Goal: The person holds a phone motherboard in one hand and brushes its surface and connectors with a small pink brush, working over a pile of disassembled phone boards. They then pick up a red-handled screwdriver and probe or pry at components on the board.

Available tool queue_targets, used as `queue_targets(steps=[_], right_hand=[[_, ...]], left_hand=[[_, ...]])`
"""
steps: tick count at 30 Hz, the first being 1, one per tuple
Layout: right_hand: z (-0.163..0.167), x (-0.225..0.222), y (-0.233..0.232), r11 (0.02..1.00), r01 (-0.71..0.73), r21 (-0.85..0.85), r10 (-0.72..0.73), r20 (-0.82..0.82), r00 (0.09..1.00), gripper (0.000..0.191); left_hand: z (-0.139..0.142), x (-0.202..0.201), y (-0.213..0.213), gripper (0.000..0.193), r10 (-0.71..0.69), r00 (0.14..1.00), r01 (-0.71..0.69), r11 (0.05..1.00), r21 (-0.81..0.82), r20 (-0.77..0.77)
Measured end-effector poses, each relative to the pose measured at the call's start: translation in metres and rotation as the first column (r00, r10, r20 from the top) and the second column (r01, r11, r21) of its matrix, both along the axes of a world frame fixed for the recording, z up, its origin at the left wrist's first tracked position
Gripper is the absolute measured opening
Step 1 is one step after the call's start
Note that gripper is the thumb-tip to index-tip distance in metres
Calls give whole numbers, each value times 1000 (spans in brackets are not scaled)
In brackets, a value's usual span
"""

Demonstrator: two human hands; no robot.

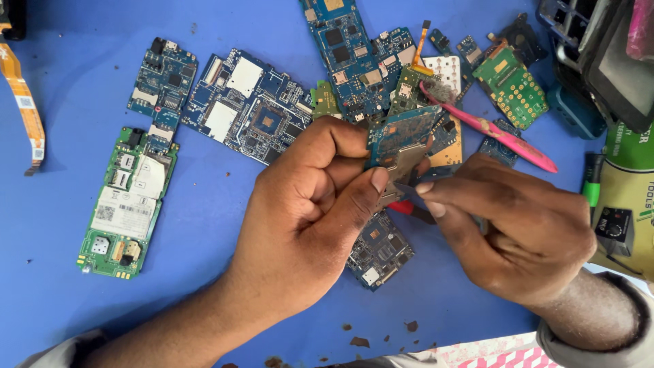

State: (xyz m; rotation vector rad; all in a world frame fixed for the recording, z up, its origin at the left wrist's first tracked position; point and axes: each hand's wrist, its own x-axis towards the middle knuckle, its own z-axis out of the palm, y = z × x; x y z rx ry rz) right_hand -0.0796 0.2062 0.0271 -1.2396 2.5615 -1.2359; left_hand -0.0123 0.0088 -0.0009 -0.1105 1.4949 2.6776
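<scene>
Blue worktop (204, 225) fills the frame, scattered with phone circuit boards.

Left hand (306, 211), centre of frame, fingers curled. Its grip is clenched on a small blue circuit board (402, 133), thumb tip pressed on the board's lower edge over a grey metal plate (403, 163). The board stands tilted, raised above the pile, at centre and slightly above the middle of the frame.

Right hand (518, 232), right of centre, fingers bunched and pinched; fingertips meet the left thumb at the lower edge of the same board. Something slim and dark sits in this grip, with a red bit (403, 207) showing beneath; what it is, cannot tell.

Large blue board (248, 105) with white squares, upper centre-left, flat on the worktop. Long green board (126, 201) with a white label, left side, lengthwise top to bottom. Smaller blue board (162, 82) just above it, upper left. Another long blue board (347, 54) at top centre, partly overlapped by others. Green keypad board (511, 85) with gold dots, upper right. Pink toothbrush (497, 133) lying slantwise across the pile, right of the held board, bristles toward the upper left. Dark blue board (378, 252) under both hands, lower centre.

Orange ribbon cable (24, 109) at the far left edge. Green-and-black box (623, 197) at the right edge. Brown crumbs (357, 341) on the worktop near the bottom centre.
</scene>
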Motion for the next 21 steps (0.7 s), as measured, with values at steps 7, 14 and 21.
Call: queue_targets(steps=[7,14,21], right_hand=[[-2,0,2,999,-33,-25,34,36,999,13],[0,3,1,996,76,38,-79,88,993,10],[-1,1,2,1000,16,3,-16,9,1000,10]], left_hand=[[-6,4,2,7,10,998,-9,1000,10,-63],[-5,4,2,9,1,1000,-1,1000,-11,-21],[0,1,3,9,-10,999,9,1000,8,32]])
